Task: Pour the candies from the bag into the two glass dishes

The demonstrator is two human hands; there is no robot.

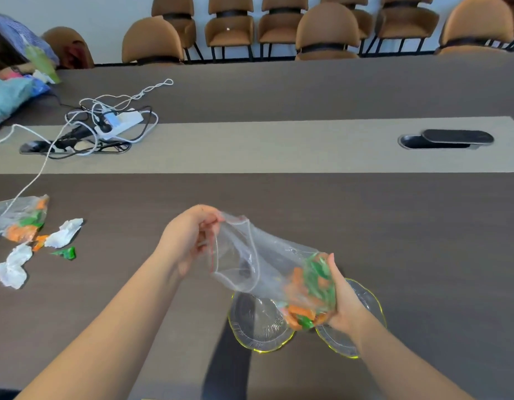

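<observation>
Flanking bag (258, 264): second bag (16, 220), wrappers (64, 233)

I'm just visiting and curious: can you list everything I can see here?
bag: one, clear, held above the dishes
candies: many, orange and green, bunched in the bag's lower end
dishes: two, clear glass with yellow-green rims, near edge of table, side by side
second bag: one, clear with orange and green candies, far left
crumpled papers: three, white, left
power strip: one, white, amid tangled cables
table: one, dark brown
chairs: several, tan, behind
left hand: pinching the bag's mouth
right hand: gripping the candy end
</observation>
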